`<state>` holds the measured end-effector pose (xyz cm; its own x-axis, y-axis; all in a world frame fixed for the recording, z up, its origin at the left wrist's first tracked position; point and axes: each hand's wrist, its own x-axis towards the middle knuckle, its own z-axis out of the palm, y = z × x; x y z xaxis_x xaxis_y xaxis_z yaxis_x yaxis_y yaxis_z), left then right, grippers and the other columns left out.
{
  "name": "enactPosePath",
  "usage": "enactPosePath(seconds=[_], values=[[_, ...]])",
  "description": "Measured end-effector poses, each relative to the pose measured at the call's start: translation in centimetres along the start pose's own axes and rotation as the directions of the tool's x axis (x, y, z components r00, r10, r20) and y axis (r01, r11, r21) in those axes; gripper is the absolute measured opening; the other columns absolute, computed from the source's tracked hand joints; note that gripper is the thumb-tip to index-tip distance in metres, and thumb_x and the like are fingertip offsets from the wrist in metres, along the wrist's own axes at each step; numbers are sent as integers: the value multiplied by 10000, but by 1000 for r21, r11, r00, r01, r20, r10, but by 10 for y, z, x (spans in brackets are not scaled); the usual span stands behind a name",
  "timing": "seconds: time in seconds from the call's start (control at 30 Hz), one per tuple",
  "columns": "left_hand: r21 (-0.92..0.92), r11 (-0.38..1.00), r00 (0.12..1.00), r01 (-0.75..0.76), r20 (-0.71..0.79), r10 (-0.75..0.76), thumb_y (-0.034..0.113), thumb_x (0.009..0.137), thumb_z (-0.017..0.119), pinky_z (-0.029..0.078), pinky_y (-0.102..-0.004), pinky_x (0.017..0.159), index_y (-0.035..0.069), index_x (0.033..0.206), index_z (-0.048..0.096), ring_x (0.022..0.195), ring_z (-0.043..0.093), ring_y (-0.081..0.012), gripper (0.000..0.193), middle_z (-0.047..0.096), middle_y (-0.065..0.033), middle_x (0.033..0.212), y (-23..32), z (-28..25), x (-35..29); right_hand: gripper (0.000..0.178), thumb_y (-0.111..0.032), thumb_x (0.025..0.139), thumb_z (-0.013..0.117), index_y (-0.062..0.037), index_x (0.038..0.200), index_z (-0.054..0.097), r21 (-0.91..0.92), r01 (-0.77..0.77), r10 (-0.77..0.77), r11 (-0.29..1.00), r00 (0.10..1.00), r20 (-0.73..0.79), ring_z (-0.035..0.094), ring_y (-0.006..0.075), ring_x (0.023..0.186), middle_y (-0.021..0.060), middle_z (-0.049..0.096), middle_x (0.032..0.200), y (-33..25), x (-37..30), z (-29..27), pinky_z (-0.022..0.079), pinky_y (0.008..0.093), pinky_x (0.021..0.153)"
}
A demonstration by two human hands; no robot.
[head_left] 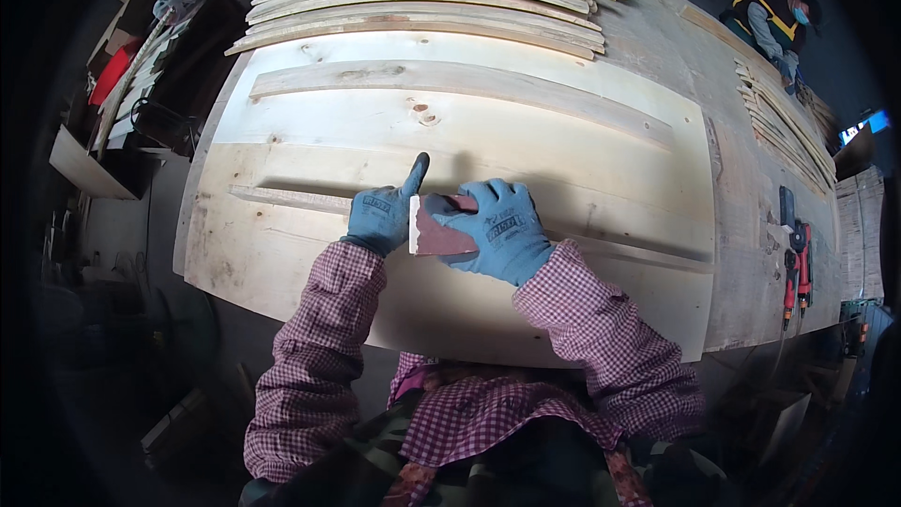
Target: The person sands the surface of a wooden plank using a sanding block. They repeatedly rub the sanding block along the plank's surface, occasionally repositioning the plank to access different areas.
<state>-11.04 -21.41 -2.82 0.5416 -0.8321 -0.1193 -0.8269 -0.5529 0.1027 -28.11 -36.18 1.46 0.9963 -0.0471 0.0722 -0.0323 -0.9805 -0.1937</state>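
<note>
My right hand (507,235), in a blue work glove, grips a reddish-brown piece of sandpaper (443,240) with a pale, ragged left edge. The sandpaper is above a narrow wooden strip (638,253) that stands on edge across a pale wooden panel (319,161); whether it touches the strip is hidden. My left hand (377,216), gloved alike, is closed around the strip just left of the sandpaper, one dark-tipped digit pointing up and away. Its other fingers are mostly hidden. Farther off, a second wooden strip (450,80) lies flat on the panel.
Long wooden strips (422,9) are stacked at the table's far side. On the right lie more strips (784,127) and red-and-black power tools (798,268) with cords. A masked person (774,23) is at the far right. Boards and clutter (141,84) fill the left.
</note>
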Motion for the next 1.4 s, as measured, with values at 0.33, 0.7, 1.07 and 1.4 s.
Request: enactPosePath(seconds=[0.33,0.7,1.07,1.4], values=[[-56,990,990,-129,-67,125,567,653,850,567,-388,741,274,1609,164,800,711,-238,1212,752,-3,879,1,1,-5,706,-401,638,902,-169,1265,675,38,-480,480,877,866,-141,577,298,1109,115,578,1234,179,-233,-34,479,455,978],[-63,986,988,-152,-47,149,484,721,840,561,-410,783,207,1620,92,879,706,-276,1202,716,-102,1024,0,-2,-9,613,-633,727,739,-338,1260,671,-26,-71,67,997,989,-129,501,248,1073,43,551,1174,13,-21,4,372,446,911],[-79,870,862,-487,-203,464,656,464,881,189,-619,1189,150,1575,255,1466,249,-453,1373,219,-278,1588,82,-38,-22,920,-716,756,645,-128,1449,503,-156,-159,182,975,973,144,416,314,1352,138,503,1423,6,-13,-14,201,564,1176],[45,920,905,-390,-163,392,733,787,617,248,-602,1145,347,1530,407,1227,458,-396,863,488,-224,1322,106,-32,-18,819,-585,725,773,-148,1375,536,12,-505,492,863,846,205,564,299,1198,107,612,1269,119,-122,13,470,491,996]])
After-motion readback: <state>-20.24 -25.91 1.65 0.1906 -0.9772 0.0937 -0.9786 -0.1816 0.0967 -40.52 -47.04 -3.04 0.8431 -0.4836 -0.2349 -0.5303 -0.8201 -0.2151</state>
